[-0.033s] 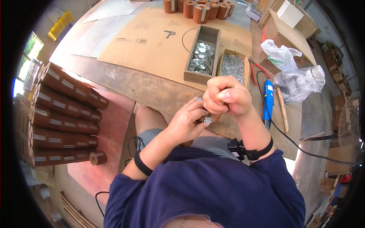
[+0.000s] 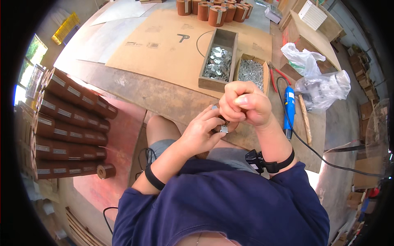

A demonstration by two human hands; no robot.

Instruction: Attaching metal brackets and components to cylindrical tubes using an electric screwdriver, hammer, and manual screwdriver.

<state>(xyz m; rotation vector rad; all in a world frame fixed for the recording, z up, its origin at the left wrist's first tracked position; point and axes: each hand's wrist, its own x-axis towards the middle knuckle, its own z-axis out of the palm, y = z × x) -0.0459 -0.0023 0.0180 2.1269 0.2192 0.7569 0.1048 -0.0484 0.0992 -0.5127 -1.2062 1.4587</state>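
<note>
My left hand (image 2: 200, 131) is wrapped round a small brown cylinder (image 2: 233, 126), mostly hidden, at the table's near edge. Small silver metal tabs (image 2: 224, 129) show beside its fingers. Right above the cylinder my right hand (image 2: 247, 103) is closed like a fist, thumb pressed on the fingers; what it grips, if anything, is hidden. Just beyond the hands stand a wooden box (image 2: 204, 81) of flat metal pieces (image 2: 218, 63) and a smaller box of nails or screws (image 2: 251, 74). To the right lies a blue corded electric screwdriver (image 2: 289, 107).
Red-handled pliers (image 2: 274, 78), a wooden stick (image 2: 305, 119) and clear plastic bags (image 2: 324, 88) lie on the right. Brown cylinders (image 2: 69, 110) are stacked in rows at left, with one loose (image 2: 106, 171). More brown cylinders (image 2: 217, 16) stand on the far cardboard sheet (image 2: 164, 45). A black cable (image 2: 328, 158) crosses at right.
</note>
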